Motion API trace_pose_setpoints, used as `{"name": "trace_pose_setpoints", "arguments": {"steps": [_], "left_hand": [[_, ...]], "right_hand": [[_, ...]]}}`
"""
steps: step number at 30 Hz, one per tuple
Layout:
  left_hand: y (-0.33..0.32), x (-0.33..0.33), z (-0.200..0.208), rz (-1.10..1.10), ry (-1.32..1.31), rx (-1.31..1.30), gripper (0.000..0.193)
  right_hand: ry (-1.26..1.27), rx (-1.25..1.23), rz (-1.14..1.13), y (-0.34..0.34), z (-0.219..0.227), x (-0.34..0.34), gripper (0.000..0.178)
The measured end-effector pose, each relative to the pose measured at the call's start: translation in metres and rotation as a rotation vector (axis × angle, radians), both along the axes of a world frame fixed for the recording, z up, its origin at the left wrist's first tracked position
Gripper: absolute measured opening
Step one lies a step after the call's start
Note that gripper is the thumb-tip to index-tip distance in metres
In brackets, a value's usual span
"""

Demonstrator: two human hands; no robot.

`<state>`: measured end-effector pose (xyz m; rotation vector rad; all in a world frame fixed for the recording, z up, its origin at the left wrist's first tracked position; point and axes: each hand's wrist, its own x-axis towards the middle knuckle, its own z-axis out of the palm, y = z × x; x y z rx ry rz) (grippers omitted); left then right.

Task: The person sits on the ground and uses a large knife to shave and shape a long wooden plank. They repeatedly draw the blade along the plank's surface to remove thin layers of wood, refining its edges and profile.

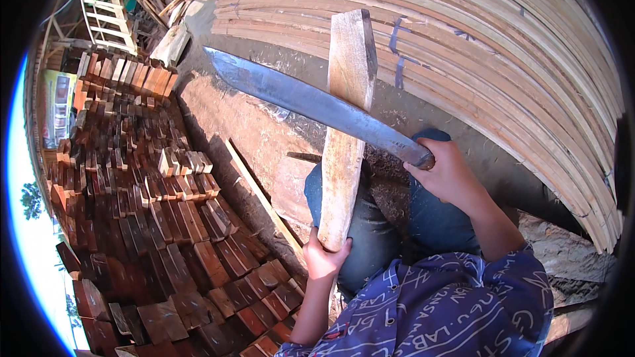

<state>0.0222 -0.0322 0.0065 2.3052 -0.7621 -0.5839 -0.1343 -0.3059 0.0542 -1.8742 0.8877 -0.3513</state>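
A rough, pale piece of wood [344, 165] stands upright in front of my knees, leaning slightly, its top end pointing away from me. Its lower end is gripped by my left hand [324, 259], thumb on one side and fingers on the other. My right hand [440, 170] is closed round the handle of a machete [291, 91], and the handle is mostly hidden in the fist. The long, dark blade lies slantwise across the wood at mid-length, its tip toward the upper left. Whether the edge touches the wood I cannot tell.
Stacked reddish-brown wood blocks [165, 251] fill the left side. Long bundled pale strips [463, 39] lie across the top and right, tied with dark bands. A thin stick [264, 201] lies on the dirt ground [228, 116]. A wooden ladder [106, 10] is at the far left.
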Motion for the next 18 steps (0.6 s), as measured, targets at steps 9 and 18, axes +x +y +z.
{"name": "trace_pose_setpoints", "arguments": {"steps": [9, 18], "left_hand": [[0.002, 0.001, 0.0, -0.008, -0.056, 0.065, 0.069], [-0.001, 0.0, 0.0, 0.014, 0.01, 0.008, 0.067]], "right_hand": [[0.135, -0.036, 0.075, 0.014, -0.009, -0.009, 0.034], [0.065, 0.135, -0.06, 0.01, -0.002, -0.003, 0.033]]}}
